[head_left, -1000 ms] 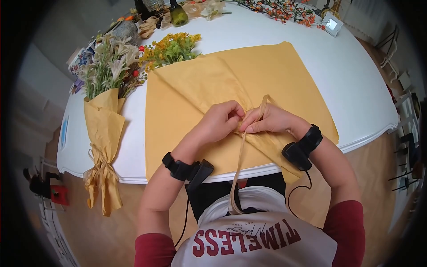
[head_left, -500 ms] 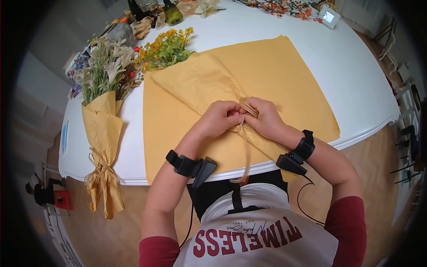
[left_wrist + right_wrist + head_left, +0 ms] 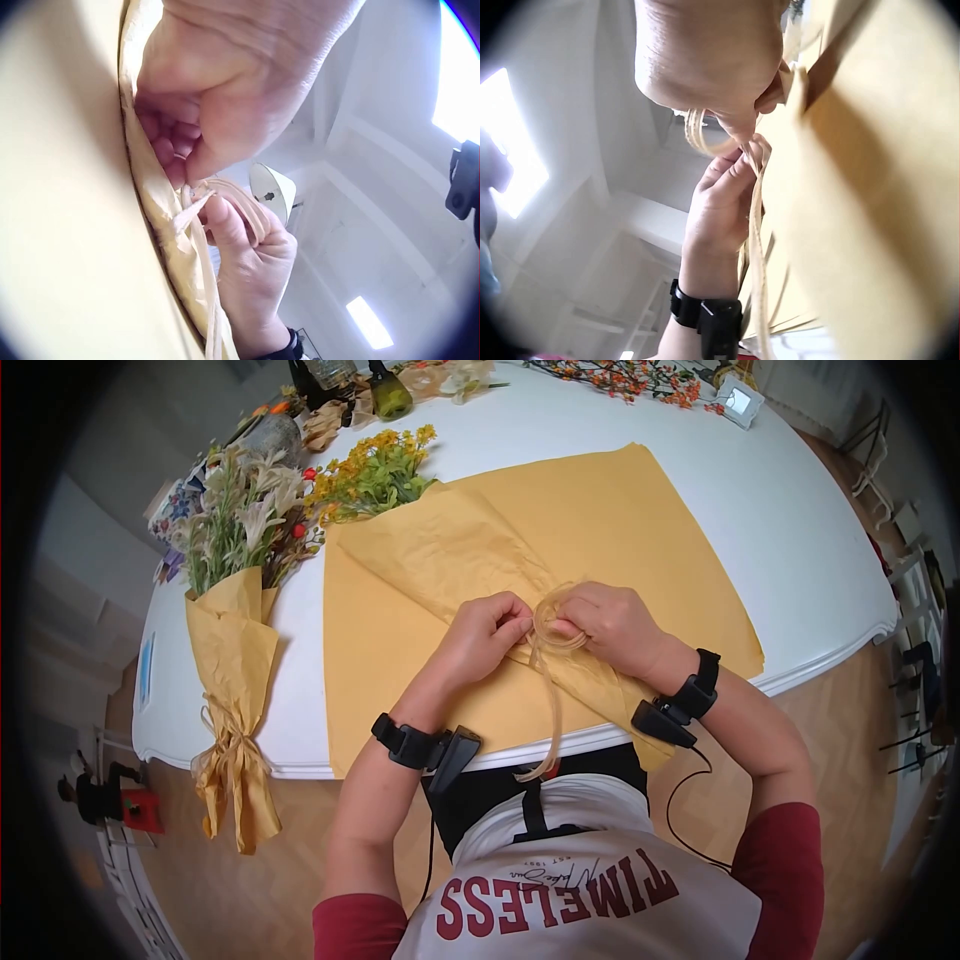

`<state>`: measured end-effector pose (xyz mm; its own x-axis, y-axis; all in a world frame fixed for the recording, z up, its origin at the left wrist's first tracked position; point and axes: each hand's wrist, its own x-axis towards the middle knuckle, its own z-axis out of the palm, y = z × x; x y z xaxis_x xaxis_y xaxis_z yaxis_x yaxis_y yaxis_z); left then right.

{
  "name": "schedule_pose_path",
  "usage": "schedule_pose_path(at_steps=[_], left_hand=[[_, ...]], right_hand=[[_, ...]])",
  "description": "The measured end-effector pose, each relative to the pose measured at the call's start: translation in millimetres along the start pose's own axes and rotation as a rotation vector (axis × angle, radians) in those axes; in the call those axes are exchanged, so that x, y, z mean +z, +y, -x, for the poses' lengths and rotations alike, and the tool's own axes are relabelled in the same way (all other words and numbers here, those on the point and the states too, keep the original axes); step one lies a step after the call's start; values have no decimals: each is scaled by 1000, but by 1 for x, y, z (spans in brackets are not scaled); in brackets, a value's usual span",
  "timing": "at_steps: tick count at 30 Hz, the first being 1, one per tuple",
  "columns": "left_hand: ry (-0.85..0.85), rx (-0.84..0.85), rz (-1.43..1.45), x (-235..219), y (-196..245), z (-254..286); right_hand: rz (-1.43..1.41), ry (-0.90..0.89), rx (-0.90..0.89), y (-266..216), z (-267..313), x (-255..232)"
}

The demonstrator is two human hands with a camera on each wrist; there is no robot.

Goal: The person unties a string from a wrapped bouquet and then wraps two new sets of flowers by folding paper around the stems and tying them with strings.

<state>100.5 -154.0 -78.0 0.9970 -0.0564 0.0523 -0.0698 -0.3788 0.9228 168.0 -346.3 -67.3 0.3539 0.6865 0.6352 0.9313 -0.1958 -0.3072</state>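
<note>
A bouquet with yellow flowers [image 3: 375, 475] lies slantwise in yellow wrapping paper [image 3: 435, 540]. At the narrow part of the wrap my left hand [image 3: 488, 638] pinches a beige ribbon [image 3: 556, 705] between thumb and fingertips. Its tail hangs over the table's front edge toward my waist. My right hand [image 3: 618, 628], close beside the left, grips the coiled length of the ribbon, which arcs in loops beside the fingers. In the left wrist view the right hand's thumb [image 3: 219, 212] presses on the coil [image 3: 244, 206]. The stems are hidden under paper and hands.
Flat yellow paper [image 3: 590, 490] lies beneath the bouquet on the white table [image 3: 790, 520]. To the left, a finished-looking wrapped bouquet [image 3: 232, 650] with pale lilies overhangs the front edge. Behind are a green bottle [image 3: 388, 395], orange-berried branches [image 3: 640, 382] and a small white-framed device [image 3: 741, 402].
The right hand has turned and moved slightly away from the left, and the ribbon's coil now shows as loops between them. The ribbon tail hangs more slackly; the left hand stays at the narrow part.
</note>
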Motion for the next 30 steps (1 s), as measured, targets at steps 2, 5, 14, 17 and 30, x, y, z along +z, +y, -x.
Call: schedule_pose_path(at_steps=[2, 5, 14, 17, 30], left_hand=[[10, -9, 27, -2, 5, 5], [51, 64, -219, -12, 8, 19], [173, 69, -130, -17, 10, 41], [82, 280, 399, 1, 24, 30], [-3, -196, 797, -1, 1, 24]], right_hand=[[101, -47, -34, 4, 2, -7], [112, -129, 32, 21, 17, -14], [-914, -138, 1101, 26, 14, -29], [-1457, 135, 1010, 23, 13, -13], [-1202, -104, 1092, 13, 0, 8]])
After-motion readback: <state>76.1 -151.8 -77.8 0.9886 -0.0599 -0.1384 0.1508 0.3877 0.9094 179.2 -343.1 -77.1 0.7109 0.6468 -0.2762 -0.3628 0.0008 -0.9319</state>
